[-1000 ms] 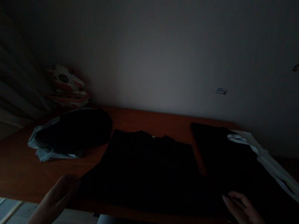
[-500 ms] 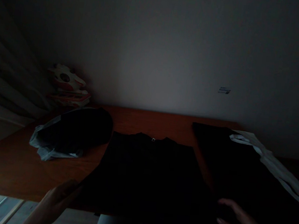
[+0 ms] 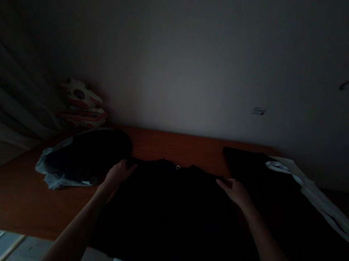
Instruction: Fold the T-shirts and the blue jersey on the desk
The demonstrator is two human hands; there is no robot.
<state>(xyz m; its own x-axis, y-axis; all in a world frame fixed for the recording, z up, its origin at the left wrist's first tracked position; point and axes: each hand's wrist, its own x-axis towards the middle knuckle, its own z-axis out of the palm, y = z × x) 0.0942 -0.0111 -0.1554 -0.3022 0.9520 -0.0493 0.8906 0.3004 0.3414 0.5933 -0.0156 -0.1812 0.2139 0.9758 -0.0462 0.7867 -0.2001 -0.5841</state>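
A black T-shirt [image 3: 169,204] lies flat on the reddish wooden table [image 3: 173,145], collar toward the wall. My left hand [image 3: 119,173] rests on the shirt's far left shoulder corner with its fingers curled at the edge. My right hand [image 3: 234,190] lies on the far right shoulder corner, fingers stretched out. The room is very dark, so I cannot make out whether either hand pinches the cloth.
A dark garment on a pale plastic bag [image 3: 79,158] lies at the left. A dark pile of clothes [image 3: 268,186] with a white garment [image 3: 314,191] fills the right side. A white and red object [image 3: 80,102] stands by the wall, next to a curtain [image 3: 6,100].
Both hands have moved from the near edge of the table up to the shirt's shoulder corners. The shirt looks unmoved.
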